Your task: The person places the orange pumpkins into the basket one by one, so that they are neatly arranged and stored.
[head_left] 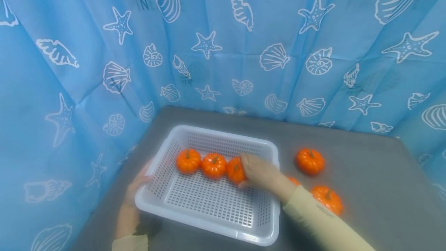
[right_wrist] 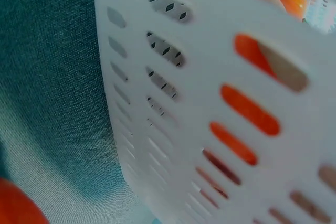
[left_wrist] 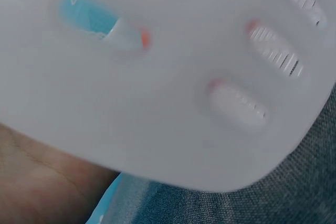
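Inside a white plastic basket (head_left: 209,226) with slotted walls, three small orange pumpkins stand in a row. My right hand (head_left: 261,171) reaches over the basket's right wall and grips the rightmost pumpkin (head_left: 235,169), fingers on its far side and thumb on its near side. The middle pumpkin (head_left: 214,165) sits against it, and the left pumpkin (head_left: 188,161) is nearest the left wall. My left hand (head_left: 136,185) holds the basket at its left rim, the thumb at the edge. In the left wrist view its palm (left_wrist: 42,182) shows beneath the basket wall (left_wrist: 131,129), fingers hidden.
On the grey table (head_left: 376,177), right of the basket, lie a far pumpkin (head_left: 310,162), a near pumpkin (head_left: 327,199) partly behind the right sleeve, and another pumpkin (head_left: 293,181) mostly covered by the forearm. A blue curtain (head_left: 223,69) with shell prints hangs behind and at the left.
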Demonstrator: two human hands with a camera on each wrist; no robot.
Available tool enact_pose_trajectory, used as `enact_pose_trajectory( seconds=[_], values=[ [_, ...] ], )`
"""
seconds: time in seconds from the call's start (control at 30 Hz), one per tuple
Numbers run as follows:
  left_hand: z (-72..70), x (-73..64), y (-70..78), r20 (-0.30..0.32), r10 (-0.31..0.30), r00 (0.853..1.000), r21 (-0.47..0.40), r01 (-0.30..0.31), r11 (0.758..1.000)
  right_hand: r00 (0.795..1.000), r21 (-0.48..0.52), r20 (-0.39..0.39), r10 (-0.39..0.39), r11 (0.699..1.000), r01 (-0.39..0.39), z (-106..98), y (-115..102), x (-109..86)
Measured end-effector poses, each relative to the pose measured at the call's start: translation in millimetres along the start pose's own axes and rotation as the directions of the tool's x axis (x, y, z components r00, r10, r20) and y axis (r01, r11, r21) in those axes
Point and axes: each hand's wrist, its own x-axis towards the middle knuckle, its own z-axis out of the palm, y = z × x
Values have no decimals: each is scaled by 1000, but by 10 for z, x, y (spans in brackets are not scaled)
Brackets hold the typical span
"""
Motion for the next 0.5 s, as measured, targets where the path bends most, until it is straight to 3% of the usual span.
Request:
enact_pose_trajectory(
  seconds=[0.3, 0.5],
  values=[
    [9, 23, -1, -20, 28, 999, 4, -28, 1000, 1000, -44, -30, 1, 999, -2, 49, 24, 23],
    [12, 32, -7, 35, 17, 999, -102, -14, 995, 1000, -64, -24, 7, 998, -9, 67, 33, 29]
  ],
)
